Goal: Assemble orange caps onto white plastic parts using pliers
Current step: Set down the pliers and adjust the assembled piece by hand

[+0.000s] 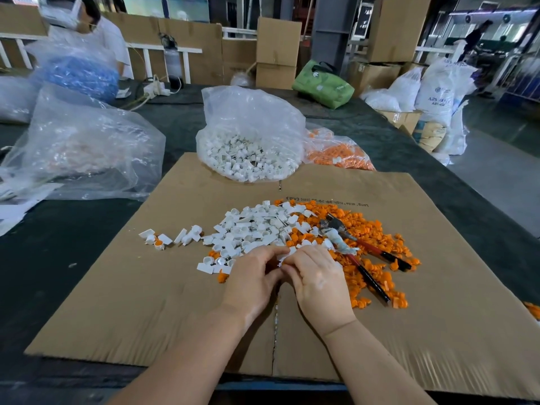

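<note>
A heap of white plastic parts [251, 229] lies in the middle of a flat cardboard sheet [146, 302]. Beside it on the right spreads a pile of orange caps [377, 238]. Pliers [356, 247] with red and black handles lie on the orange pile, untouched. My left hand [254, 276] and my right hand [315, 279] meet at the near edge of the heaps, and the fingertips of both pinch one small white part [285, 255] between them. A few assembled pieces [159, 239] lie apart at the left.
A clear bag of white parts [248, 141] stands behind the heaps, with a bag of orange caps [339, 153] to its right. A big crumpled clear bag [79, 144] sits at the left. Another person [96, 30] works at the far left. Cardboard boxes [277, 51] and sacks [438, 92] line the back.
</note>
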The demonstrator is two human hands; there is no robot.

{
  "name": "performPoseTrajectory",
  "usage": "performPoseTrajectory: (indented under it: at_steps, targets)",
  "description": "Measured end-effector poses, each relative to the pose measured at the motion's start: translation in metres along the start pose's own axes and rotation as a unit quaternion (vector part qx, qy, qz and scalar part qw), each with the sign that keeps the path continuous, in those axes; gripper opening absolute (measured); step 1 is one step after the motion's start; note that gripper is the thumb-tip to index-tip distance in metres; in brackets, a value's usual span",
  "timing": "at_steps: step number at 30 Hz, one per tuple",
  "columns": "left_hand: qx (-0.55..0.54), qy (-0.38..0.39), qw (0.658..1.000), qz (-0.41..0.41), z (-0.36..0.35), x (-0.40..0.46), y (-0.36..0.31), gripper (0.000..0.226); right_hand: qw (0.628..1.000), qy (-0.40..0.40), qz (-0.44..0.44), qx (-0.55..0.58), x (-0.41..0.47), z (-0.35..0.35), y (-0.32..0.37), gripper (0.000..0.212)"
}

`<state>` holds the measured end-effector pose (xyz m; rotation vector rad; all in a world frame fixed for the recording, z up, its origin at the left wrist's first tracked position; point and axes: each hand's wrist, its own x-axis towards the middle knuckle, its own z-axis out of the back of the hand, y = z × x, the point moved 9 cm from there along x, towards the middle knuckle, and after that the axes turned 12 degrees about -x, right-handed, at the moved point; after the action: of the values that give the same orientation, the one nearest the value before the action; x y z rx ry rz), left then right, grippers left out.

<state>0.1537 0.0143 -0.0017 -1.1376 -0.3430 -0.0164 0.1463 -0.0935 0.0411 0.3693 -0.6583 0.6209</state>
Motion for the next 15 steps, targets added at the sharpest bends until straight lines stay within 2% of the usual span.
performPoseTrajectory:
  at_steps: [5, 10, 15]
  targets:
    - [0.023, 0.011, 1.0, -0.012, -0.0032, -0.0007, -0.0013, 0.033, 1.0, -0.004, -0.015, -0.003, -0.001, -0.0012, -0.0031, 0.013]
    - [-0.013, 0.003, 1.0, 0.006, -0.001, -0.0004, 0.0019, 0.032, 1.0, -0.005, -0.017, 0.025, -0.0025, 0.0, -0.0041, 0.008]
    - [-0.055, -0.004, 0.998, 0.014, 0.0026, 0.0005, 0.0025, 0.031, 0.999, -0.002, -0.02, 0.039, -0.0015, 0.0013, -0.0053, 0.017]
